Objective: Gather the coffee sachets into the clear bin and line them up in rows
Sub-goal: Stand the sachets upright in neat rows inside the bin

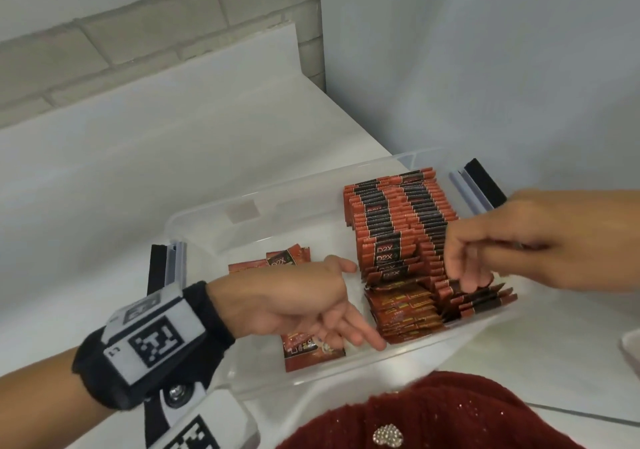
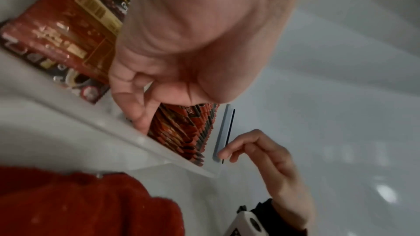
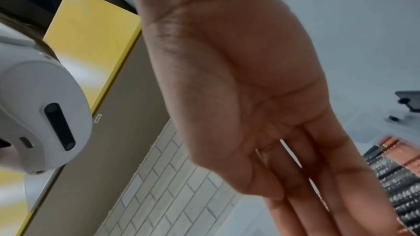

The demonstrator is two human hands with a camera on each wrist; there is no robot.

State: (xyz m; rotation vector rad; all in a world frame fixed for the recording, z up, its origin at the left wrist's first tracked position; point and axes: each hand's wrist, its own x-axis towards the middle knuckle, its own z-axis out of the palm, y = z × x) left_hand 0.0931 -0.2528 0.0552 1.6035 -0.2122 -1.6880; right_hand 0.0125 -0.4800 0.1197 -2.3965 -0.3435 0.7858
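A clear bin (image 1: 194,220) stands on the white counter. Rows of upright red-and-black coffee sachets (image 1: 391,220) fill its right half, with a slumped flat stack (image 1: 401,313) at their near end. Several loose sachets (image 1: 311,355) lie flat on the left of the bin floor. My left hand (image 1: 346,324) hovers over the loose ones, fingers relaxed and holding nothing, tips close to the flat stack. My right hand (image 1: 464,272) reaches in from the right, its straight fingers touching the near end of the rows. The left wrist view shows a loose sachet (image 2: 56,33) under my left hand (image 2: 141,114); straight right-hand fingers (image 3: 306,204) appear beside the sachets (image 3: 400,177).
Black-and-grey latches sit on the bin's far right end (image 1: 485,185) and left end (image 1: 166,265). A brick wall (image 1: 104,33) runs behind the counter and a white panel (image 1: 485,67) rises at the right. My red garment (image 1: 433,414) is at the near edge.
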